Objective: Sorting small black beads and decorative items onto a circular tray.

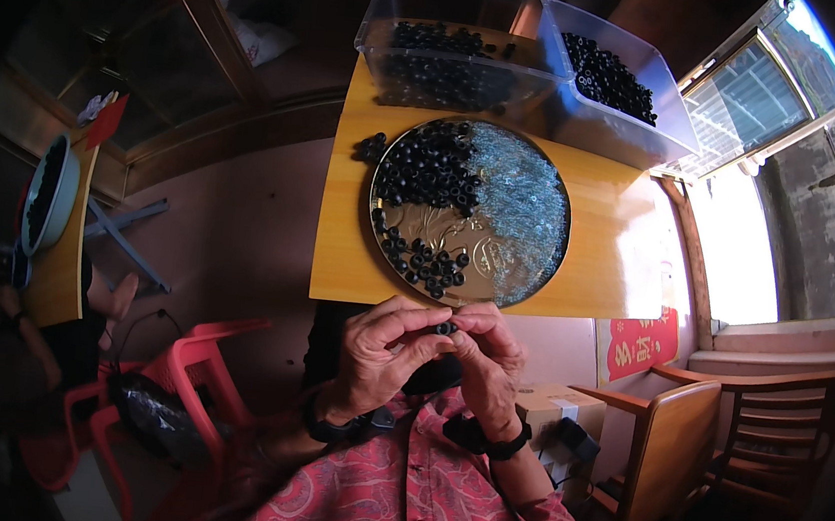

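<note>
My left hand [381,345] pinches a small black ring-shaped part [445,330] between thumb and fingertips, just off the table's near edge. Close against it, my right hand [490,360] has its thumb and fingertips pressed together; whatever they hold is hidden. Beyond my hands lies a round golden metal tray [450,232]. Many black ring-shaped parts [429,166] are heaped on its far left, and a smaller group of them [427,264] is spread nearer to me. Small clear bluish pieces [523,205] cover the tray's right side.
Two clear plastic bins, one [456,73] behind the tray and one [620,89] to its right, hold more black parts. The yellow table [598,268] carries them. A red plastic chair [211,371] stands left, wooden chairs [670,456] and a cardboard box [558,415] right. Another person sits far left.
</note>
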Demonstrator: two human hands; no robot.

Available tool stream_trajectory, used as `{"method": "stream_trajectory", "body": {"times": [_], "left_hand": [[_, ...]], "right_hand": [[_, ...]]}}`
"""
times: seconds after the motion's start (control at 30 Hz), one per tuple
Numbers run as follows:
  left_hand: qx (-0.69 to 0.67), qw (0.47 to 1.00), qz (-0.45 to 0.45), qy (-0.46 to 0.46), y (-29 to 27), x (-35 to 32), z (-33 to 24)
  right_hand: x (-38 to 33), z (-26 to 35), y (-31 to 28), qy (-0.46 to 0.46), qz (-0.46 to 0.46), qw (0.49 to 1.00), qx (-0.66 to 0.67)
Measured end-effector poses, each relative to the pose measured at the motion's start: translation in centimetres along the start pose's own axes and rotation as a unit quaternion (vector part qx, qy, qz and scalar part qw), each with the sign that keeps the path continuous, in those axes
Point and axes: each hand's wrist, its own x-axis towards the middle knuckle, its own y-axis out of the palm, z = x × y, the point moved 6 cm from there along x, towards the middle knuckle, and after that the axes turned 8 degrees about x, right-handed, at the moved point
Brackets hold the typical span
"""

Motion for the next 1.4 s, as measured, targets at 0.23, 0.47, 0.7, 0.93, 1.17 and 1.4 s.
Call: {"method": "stream_trajectory", "body": {"times": [0.23, 0.47, 0.7, 0.93, 1.17, 1.4], "left_hand": [[-0.098, 0.993, 0.030, -0.057, 0.6, 0.2, 0.9], [-0.173, 0.978, 0.059, -0.104, 1.1, 0.4, 2.0], [-0.270, 0.934, 0.098, -0.210, 1.9, -0.1, 3.6], [-0.237, 0.929, 0.176, -0.225, 2.0, 1.6, 3.4], [-0.261, 0.914, 0.136, -0.279, -0.3, 8.0, 5.1], [-0.257, 0.943, 0.048, -0.204, -3.1, 20.9, 5.3]], "right_hand": [[0.2, -0.2, -0.4, 0.002, 0.007, 1.000, 0.030], [0.5, 0.7, -0.2, -0.012, 0.011, 1.000, 0.025], [0.8, 0.3, -1.1, -0.007, 0.045, 0.999, -0.012], [1.0, 0.9, -1.0, 0.024, 0.025, 0.999, 0.004], [1.1, 0.7, -1.8, 0.054, -0.005, 0.997, -0.055], [0.7, 0.7, -2.9, 0.016, -0.011, 0.994, -0.111]]}}
